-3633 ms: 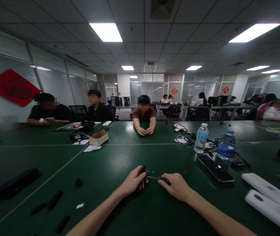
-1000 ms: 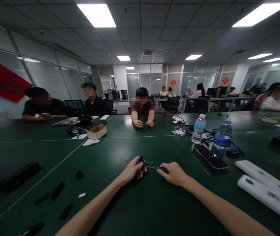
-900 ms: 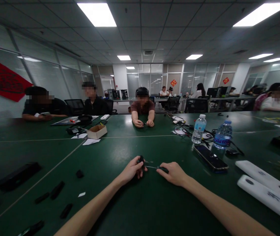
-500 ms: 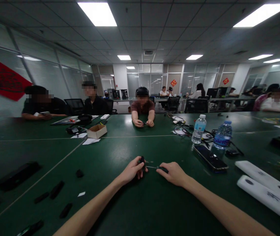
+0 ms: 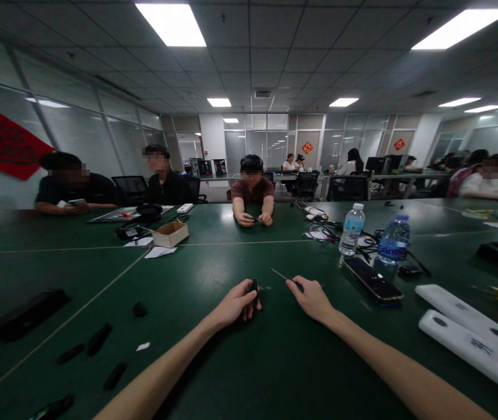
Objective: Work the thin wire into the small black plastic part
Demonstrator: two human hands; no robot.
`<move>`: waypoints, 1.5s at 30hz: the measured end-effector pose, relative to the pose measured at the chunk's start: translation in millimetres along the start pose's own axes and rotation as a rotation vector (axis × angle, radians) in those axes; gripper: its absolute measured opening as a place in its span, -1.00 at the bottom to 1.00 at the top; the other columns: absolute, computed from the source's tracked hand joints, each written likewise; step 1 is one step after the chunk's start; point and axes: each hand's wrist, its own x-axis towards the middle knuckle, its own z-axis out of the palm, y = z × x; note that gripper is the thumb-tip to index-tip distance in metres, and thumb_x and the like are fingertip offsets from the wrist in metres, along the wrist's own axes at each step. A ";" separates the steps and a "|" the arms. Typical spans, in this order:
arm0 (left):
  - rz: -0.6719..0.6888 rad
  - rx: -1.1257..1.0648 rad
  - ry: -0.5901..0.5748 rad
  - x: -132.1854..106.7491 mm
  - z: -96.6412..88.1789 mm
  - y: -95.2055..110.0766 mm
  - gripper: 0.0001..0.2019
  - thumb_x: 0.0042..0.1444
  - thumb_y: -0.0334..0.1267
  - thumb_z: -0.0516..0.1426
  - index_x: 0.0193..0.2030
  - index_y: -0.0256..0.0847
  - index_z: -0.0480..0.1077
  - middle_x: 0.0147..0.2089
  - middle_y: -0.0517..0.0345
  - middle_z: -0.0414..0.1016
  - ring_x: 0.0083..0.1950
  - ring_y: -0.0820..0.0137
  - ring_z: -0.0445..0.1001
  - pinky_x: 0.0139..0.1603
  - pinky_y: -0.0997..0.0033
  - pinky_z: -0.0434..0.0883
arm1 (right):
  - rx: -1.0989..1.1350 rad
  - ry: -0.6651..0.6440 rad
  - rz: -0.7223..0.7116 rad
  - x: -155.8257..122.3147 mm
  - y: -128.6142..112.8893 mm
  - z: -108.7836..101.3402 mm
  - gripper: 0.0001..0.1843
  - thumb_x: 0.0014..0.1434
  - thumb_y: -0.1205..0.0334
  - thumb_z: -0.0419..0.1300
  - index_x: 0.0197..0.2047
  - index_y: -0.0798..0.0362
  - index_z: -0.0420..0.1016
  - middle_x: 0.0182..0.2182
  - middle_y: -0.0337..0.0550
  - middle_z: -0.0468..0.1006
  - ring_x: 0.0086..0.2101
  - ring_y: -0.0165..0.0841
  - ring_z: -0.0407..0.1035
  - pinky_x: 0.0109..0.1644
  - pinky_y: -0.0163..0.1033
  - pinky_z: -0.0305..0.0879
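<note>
Black piece (image 5: 254, 286), left hand (image 5: 234, 306); steel pin (image 5: 279, 275), right hand (image 5: 311, 298): one each.

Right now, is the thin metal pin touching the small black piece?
Apart: the head view shows the thin metal pin ending short of the small black piece, a gap between them.

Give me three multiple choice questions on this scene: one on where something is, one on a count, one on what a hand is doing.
1. Where is the phone?
A) Left of the left hand
B) Right of the right hand
C) Under the left hand

2. How many water bottles stand near it?
A) One
B) Three
C) Two

3. What is the left hand doing?
A) Closed round a small black piece
B) Lying open and empty
C) Holding a bottle

Answers:
1. B, it lies beyond and right of that hand.
2. C, both stand just past the phone.
3. A, the piece shows at the closed hand.
</note>
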 end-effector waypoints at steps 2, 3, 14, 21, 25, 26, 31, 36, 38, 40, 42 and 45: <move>0.000 -0.043 0.013 0.2 -1.0 0.6 -0.70 0.26 -0.03 0.01 -0.04 -0.22 0.20 -0.28 0.03 0.51 -0.52 0.49 0.42 -0.63 0.61 0.24 | -0.040 -0.061 -0.071 -1.1 -1.3 -0.1 -0.51 0.36 -0.14 -0.12 -0.15 0.03 0.47 -0.46 -0.20 0.52 -0.49 -0.37 0.40 -0.42 -0.32 0.22; 0.002 -0.063 0.020 0.5 -1.6 0.7 -0.70 0.26 -0.03 0.01 -0.04 -0.22 0.19 -0.27 0.03 0.51 -0.52 0.49 0.43 -0.62 0.60 0.25 | -0.069 -0.101 -0.118 -2.3 -2.8 0.3 -0.53 0.35 -0.14 -0.08 -0.16 0.02 0.48 -0.45 -0.21 0.53 -0.49 -0.37 0.40 -0.39 -0.31 0.22; 0.002 -0.088 0.037 1.8 -1.2 -0.2 -0.69 0.26 -0.02 0.02 -0.06 -0.22 0.19 -0.25 0.00 0.52 -0.53 0.50 0.43 -0.62 0.60 0.25 | -0.163 -0.167 -0.204 -5.5 -7.3 1.2 -0.58 0.34 -0.09 -0.03 -0.16 0.03 0.49 -0.43 -0.21 0.54 -0.46 -0.39 0.41 -0.35 -0.33 0.22; 0.005 -0.059 0.020 0.4 -0.1 3.3 -0.70 0.26 -0.03 0.02 -0.06 -0.22 0.19 -0.24 0.00 0.52 -0.52 0.50 0.43 -0.62 0.60 0.25 | -0.157 -0.185 -0.200 -5.8 -8.8 0.5 -0.58 0.34 -0.09 -0.03 -0.14 0.03 0.49 -0.41 -0.21 0.53 -0.46 -0.40 0.40 -0.34 -0.33 0.24; 0.013 -0.052 0.035 1.0 0.3 0.0 -0.69 0.26 -0.02 0.01 -0.06 -0.22 0.20 -0.26 0.00 0.52 -0.52 0.49 0.43 -0.63 0.60 0.24 | -0.145 -0.182 -0.213 -6.0 -9.1 -0.3 -0.59 0.34 -0.09 -0.03 -0.15 0.02 0.49 -0.41 -0.22 0.54 -0.46 -0.40 0.41 -0.34 -0.32 0.25; 0.017 -0.053 0.042 1.0 0.4 -0.7 -0.69 0.26 -0.01 0.01 -0.06 -0.22 0.20 -0.26 0.00 0.52 -0.52 0.49 0.43 -0.63 0.60 0.24 | -0.138 -0.181 -0.218 -6.1 -9.2 -0.4 -0.59 0.35 -0.09 -0.03 -0.15 0.02 0.48 -0.41 -0.22 0.54 -0.46 -0.40 0.41 -0.34 -0.33 0.25; 0.011 -0.050 0.044 -0.2 0.6 -0.2 -0.65 0.25 0.02 0.01 -0.04 -0.24 0.22 -0.26 -0.01 0.53 -0.51 0.49 0.43 -0.61 0.59 0.26 | -0.144 -0.169 -0.222 -7.1 -10.8 -1.0 -0.61 0.35 -0.08 -0.03 -0.15 0.01 0.48 -0.40 -0.22 0.54 -0.45 -0.39 0.41 -0.34 -0.32 0.23; 0.001 -0.046 0.034 0.1 -0.6 0.3 -0.64 0.25 0.04 0.01 -0.06 -0.24 0.22 -0.30 0.00 0.52 -0.53 0.48 0.43 -0.62 0.59 0.26 | -0.143 -0.181 -0.210 -7.7 -13.4 -2.5 -0.59 0.36 -0.09 -0.05 -0.14 0.02 0.47 -0.39 -0.21 0.53 -0.44 -0.39 0.41 -0.34 -0.33 0.24; 0.000 -0.043 0.037 1.1 -0.7 -0.1 -0.65 0.25 0.03 0.00 -0.06 -0.24 0.22 -0.33 0.04 0.51 -0.54 0.49 0.42 -0.63 0.60 0.25 | -0.150 -0.177 -0.212 -7.8 -13.7 -2.2 -0.58 0.36 -0.09 -0.07 -0.14 0.01 0.46 -0.39 -0.22 0.53 -0.44 -0.39 0.41 -0.34 -0.32 0.24; -0.007 -0.040 0.036 2.3 -0.4 -0.1 -0.66 0.25 0.02 0.00 -0.07 -0.24 0.22 -0.36 0.06 0.50 -0.55 0.49 0.41 -0.65 0.61 0.24 | -0.169 -0.160 -0.217 -7.9 -13.3 -0.9 -0.58 0.36 -0.10 -0.08 -0.15 0.01 0.46 -0.39 -0.21 0.53 -0.44 -0.38 0.41 -0.34 -0.32 0.23; -0.021 -0.042 0.036 3.5 0.0 0.0 -0.67 0.25 0.01 0.01 -0.08 -0.24 0.21 -0.38 0.09 0.48 -0.58 0.50 0.40 -0.67 0.62 0.22 | -0.200 -0.134 -0.219 -8.0 -12.5 0.8 -0.57 0.36 -0.10 -0.08 -0.16 0.01 0.46 -0.40 -0.20 0.52 -0.43 -0.36 0.41 -0.32 -0.30 0.23; -0.035 -0.050 0.041 4.9 -0.1 -0.6 -0.68 0.24 0.01 0.02 -0.09 -0.23 0.21 -0.40 0.12 0.47 -0.61 0.52 0.38 -0.69 0.63 0.20 | -0.225 -0.116 -0.215 -7.9 -11.3 2.6 -0.57 0.36 -0.11 -0.07 -0.16 0.01 0.46 -0.41 -0.18 0.52 -0.41 -0.33 0.42 -0.30 -0.28 0.23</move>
